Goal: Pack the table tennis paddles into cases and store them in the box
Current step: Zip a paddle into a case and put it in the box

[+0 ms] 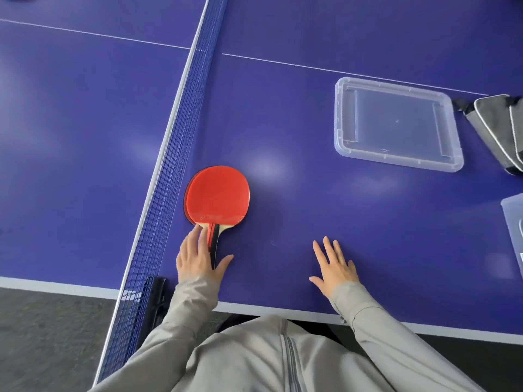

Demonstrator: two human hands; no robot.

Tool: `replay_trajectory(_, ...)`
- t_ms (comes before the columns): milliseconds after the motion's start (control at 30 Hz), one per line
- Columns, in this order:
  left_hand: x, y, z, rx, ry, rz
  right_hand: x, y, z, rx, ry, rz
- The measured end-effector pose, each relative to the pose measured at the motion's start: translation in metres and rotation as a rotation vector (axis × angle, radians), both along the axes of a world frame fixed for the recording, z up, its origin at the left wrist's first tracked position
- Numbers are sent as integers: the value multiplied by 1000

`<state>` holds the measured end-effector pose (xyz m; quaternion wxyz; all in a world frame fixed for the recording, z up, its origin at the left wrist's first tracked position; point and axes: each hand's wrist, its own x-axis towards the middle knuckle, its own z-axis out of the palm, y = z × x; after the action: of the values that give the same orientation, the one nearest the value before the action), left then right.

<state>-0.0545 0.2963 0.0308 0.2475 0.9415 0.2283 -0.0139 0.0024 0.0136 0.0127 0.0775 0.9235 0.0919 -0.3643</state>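
left hand (198, 261) resting on stacked red paddles (218, 193), right hand (335, 267) flat on blue table (283, 123), clear lid (396, 123) beyond

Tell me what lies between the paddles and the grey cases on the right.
Only the clear lid lies flat on the table between the paddles by the net and the cases. Carried above it, they should pass.
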Motion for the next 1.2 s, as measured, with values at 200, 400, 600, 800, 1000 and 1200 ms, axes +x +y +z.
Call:
replay_trajectory(200, 18, -49, 3, 174, 151, -551, -4, -12, 19, 44, -91, -109)
replay_trajectory(400, 48, -99, -3, 284, 330, -800, -10, -40, 39, 72, -160, -221)
replay_trajectory(600, 65, -155, 8, 368, 293, -915, -27, -93, 52, 131, -227, -392)
replay_trajectory(800, 55, -252, 26, 415, 250, -1020, -71, -183, 63, 163, -318, -553)
replay_trajectory(1000, 22, -378, 37, 366, 214, -1041, -124, -295, 74, 155, -418, -639)
replay_trajectory(1200, -1, -475, 55, 213, 120, -946, -153, -391, 93, 145, -505, -691)
